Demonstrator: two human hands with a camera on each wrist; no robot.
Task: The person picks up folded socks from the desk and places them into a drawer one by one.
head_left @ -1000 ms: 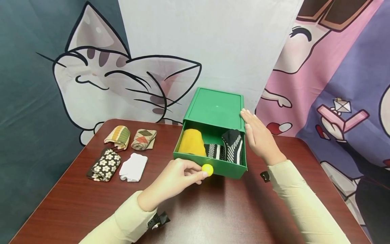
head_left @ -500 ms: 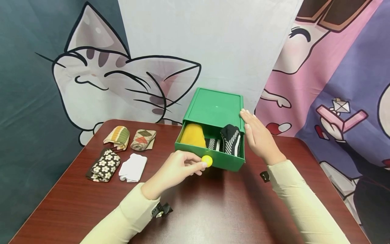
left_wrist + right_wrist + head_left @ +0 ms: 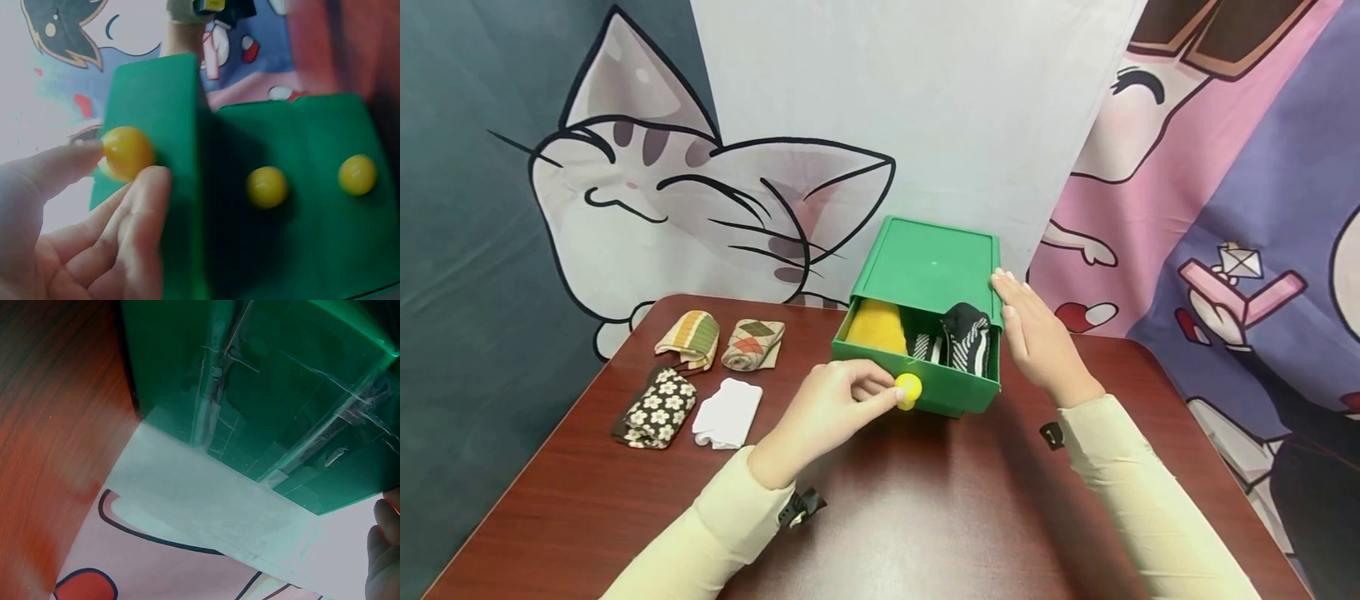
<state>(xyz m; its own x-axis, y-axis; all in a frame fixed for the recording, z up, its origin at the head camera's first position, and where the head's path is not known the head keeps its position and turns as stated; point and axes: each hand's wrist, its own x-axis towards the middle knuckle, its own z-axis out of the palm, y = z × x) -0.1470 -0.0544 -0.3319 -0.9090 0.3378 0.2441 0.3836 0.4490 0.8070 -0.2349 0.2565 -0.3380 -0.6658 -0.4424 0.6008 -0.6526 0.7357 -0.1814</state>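
The green drawer (image 3: 917, 379) sat partly out of its green box (image 3: 932, 267) at the back of the brown tabletop (image 3: 925, 517). The left hand (image 3: 823, 412) pinched the drawer's yellow knob (image 3: 907, 388) in a closed grip. The right hand (image 3: 1037, 337) lay flat with straight fingers against the box's right side. In the drawer were a yellow sock (image 3: 874, 325) and striped black socks (image 3: 962, 340). Four folded socks (image 3: 700, 375) lay well apart on the left.
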